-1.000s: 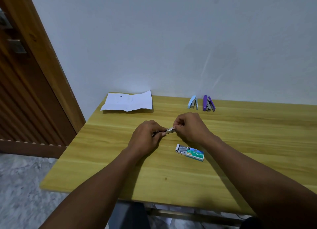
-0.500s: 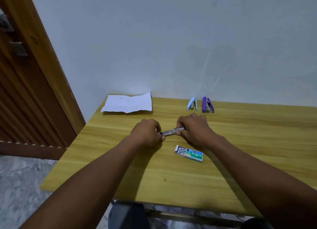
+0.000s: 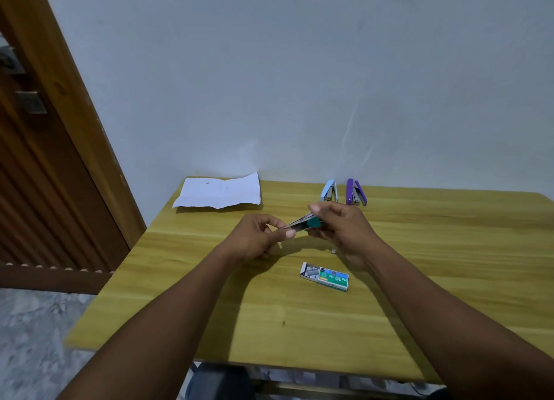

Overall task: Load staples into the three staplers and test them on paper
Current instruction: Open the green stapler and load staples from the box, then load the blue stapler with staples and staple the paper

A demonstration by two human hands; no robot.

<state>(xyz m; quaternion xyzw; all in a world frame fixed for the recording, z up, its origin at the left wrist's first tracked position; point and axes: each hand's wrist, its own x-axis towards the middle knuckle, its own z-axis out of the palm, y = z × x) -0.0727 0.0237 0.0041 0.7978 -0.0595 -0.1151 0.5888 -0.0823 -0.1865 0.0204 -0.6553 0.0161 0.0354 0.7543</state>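
Presently, three staplers are counted. One, the teal stapler (image 3: 313,222), is held above the table (image 3: 269,324), just behind the staple box (image 3: 325,276). It is gripped by the curled fingers of the right hand (image 3: 344,229), and its metal front end is pinched between thumb and fingers of the left hand (image 3: 254,238). Two more are laid side by side further behind the box: one light blue stapler (image 3: 329,191) and one purple stapler (image 3: 355,192). One creased sheet of paper (image 3: 218,191) is laid behind the box, to its left. One staple box is entered, lying flat, with staples (image 3: 310,271) exposed at its left end.
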